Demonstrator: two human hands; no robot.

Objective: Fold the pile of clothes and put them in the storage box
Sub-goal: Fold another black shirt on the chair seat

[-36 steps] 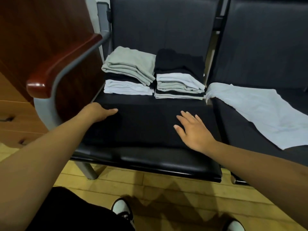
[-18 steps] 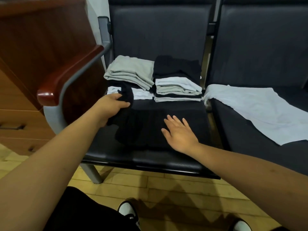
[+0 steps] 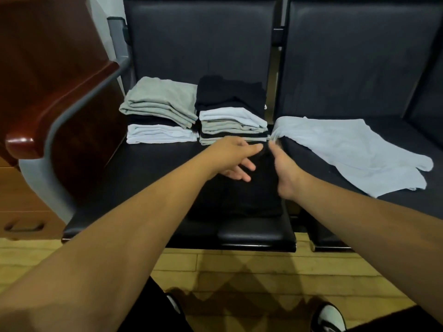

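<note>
Since a moment ago the left hand has crossed from the left edge of the seat to its right side, and the black garment, which lay spread across the seat, is now doubled into a narrower strip on the front right part.

Behind it, against the backrest, sit two stacks of folded clothes. The left stack has a grey piece on top and a white one at the bottom. The right stack has a black piece on top and touches the far edge of the black garment. A pale garment lies unfolded on the neighbouring seat, with its near corner just beside the right hand. A wooden armrest rises at the left, with a wooden cabinet beyond it.

Both forearms reach forward and converge over the strip. The left hand's fingers are spread and fairly straight above the cloth, gripping nothing that can be made out. The right hand stands on its edge at the strip's right side, its fingers straight, together and pointing away.
</note>
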